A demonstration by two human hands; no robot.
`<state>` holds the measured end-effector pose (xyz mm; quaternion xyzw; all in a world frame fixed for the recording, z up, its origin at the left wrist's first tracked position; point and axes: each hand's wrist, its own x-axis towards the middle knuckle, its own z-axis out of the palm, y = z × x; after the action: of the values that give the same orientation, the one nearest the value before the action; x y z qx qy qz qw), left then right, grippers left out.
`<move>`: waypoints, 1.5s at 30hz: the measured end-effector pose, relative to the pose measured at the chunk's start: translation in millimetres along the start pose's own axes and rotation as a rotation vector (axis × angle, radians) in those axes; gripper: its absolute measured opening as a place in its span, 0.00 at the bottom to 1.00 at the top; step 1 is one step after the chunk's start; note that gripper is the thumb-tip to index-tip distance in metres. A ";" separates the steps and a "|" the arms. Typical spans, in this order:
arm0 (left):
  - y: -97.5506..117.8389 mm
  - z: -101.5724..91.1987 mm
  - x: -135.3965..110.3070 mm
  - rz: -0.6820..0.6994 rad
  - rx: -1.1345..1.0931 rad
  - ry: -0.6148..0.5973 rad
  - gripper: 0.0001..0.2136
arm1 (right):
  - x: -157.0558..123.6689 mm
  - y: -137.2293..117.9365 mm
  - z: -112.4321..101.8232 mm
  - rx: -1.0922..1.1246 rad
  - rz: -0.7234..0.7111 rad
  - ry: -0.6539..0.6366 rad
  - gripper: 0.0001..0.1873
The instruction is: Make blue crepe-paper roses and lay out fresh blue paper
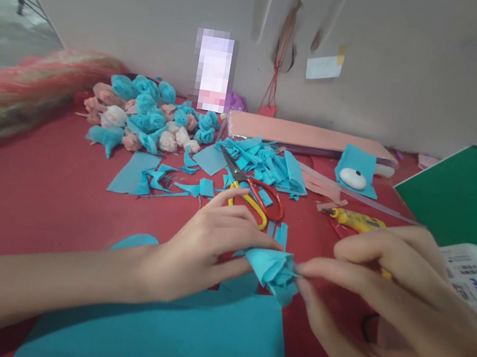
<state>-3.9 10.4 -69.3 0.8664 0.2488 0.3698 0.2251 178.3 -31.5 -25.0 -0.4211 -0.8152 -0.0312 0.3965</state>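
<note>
A small rolled blue paper flower [275, 267] sits between my two hands, just above a large blue paper sheet [177, 338] on the red table. My left hand [206, 240] pinches the flower's left side, fingers closed around it. The fingertips of my right hand [385, 310] press on the flower's right edge.
Red-and-yellow scissors [251, 191] lie behind my hands among blue paper scraps [263, 161]. A pile of finished blue, pink and white paper flowers [149, 113] lies at the back left. Pink paper [304, 134], a yellow glue gun [356, 220], a green sheet [466, 193] and a white box [475, 282] lie right.
</note>
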 end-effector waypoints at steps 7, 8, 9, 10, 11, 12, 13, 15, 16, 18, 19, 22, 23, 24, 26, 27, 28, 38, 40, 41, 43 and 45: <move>-0.3 -1.7 1.6 0.034 -0.042 0.017 0.06 | -7.3 -7.5 0.3 0.085 0.148 0.075 0.07; -0.1 -2.2 1.9 0.036 -0.048 0.021 0.06 | -8.1 -8.6 0.2 0.090 0.157 0.068 0.07; 0.1 -2.5 2.1 0.039 -0.056 0.022 0.06 | -8.5 -9.3 0.0 0.096 0.144 0.055 0.08; 0.3 -2.8 2.2 0.037 -0.062 0.019 0.06 | -8.5 -9.5 -0.2 0.099 0.128 0.044 0.08; 0.6 -3.0 2.3 0.037 -0.068 0.014 0.06 | -8.1 -9.4 -0.4 0.095 0.119 0.036 0.09; 0.8 -3.1 2.4 0.036 -0.076 0.009 0.06 | -7.3 -9.1 -0.6 0.087 0.111 0.051 0.09; 1.1 -3.0 2.4 0.035 -0.087 0.005 0.06 | -6.4 -8.9 -0.6 0.073 0.096 0.064 0.10; 1.5 -2.6 2.3 0.032 -0.112 0.000 0.05 | -4.5 -8.6 -0.6 0.048 0.037 0.069 0.10; 1.7 -2.2 2.3 0.031 -0.126 -0.003 0.05 | -3.8 -8.5 -0.7 0.036 0.008 0.048 0.10; 2.1 -1.5 2.1 0.022 -0.151 -0.029 0.05 | -3.6 -8.0 -0.8 0.032 -0.010 0.026 0.08; 2.3 -1.3 2.0 0.017 -0.160 -0.043 0.05 | -4.1 -7.4 -0.8 0.037 -0.013 0.021 0.07; 2.8 -1.0 1.9 -0.002 -0.178 -0.060 0.05 | -6.9 -4.8 -0.1 0.042 -0.035 -0.029 0.06; 2.9 -1.0 1.9 -0.005 -0.185 -0.059 0.05 | -7.9 -4.3 0.3 0.040 -0.053 -0.052 0.05; 2.9 -1.0 1.9 -0.007 -0.193 -0.056 0.05 | -8.7 -4.2 0.9 0.038 -0.057 -0.059 0.04; 2.8 -0.9 1.8 -0.008 -0.206 -0.050 0.05 | -9.6 -5.6 2.2 0.033 -0.057 -0.047 0.03; 2.8 -0.7 1.7 -0.007 -0.210 -0.050 0.04 | -9.7 -6.9 2.8 0.032 -0.054 -0.035 0.03; 2.9 -0.5 1.6 -0.005 -0.215 -0.047 0.04 | -9.6 -8.2 3.4 0.029 -0.051 -0.018 0.03; 4.7 -1.1 1.8 -0.004 -0.202 -0.096 0.03 | -5.0 5.1 -2.2 -0.068 -0.159 -0.151 0.06; 4.0 -1.3 2.2 -0.010 -0.200 -0.110 0.03 | -2.7 6.2 -4.2 -0.068 -0.142 -0.174 0.07; 3.6 -1.3 2.3 -0.014 -0.200 -0.117 0.03 | -1.6 6.2 -4.5 -0.065 -0.149 -0.195 0.08; 3.1 -1.2 2.2 -0.017 -0.197 -0.129 0.04 | 0.3 5.5 -3.8 -0.055 -0.174 -0.227 0.09; 3.1 -0.8 1.9 -0.021 -0.196 -0.135 0.04 | 1.5 4.7 -1.8 -0.038 -0.156 -0.225 0.09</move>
<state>-2.5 9.2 -66.0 0.8605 0.2048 0.3307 0.3290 182.3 -28.2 -24.1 -0.3645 -0.8841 -0.0301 0.2910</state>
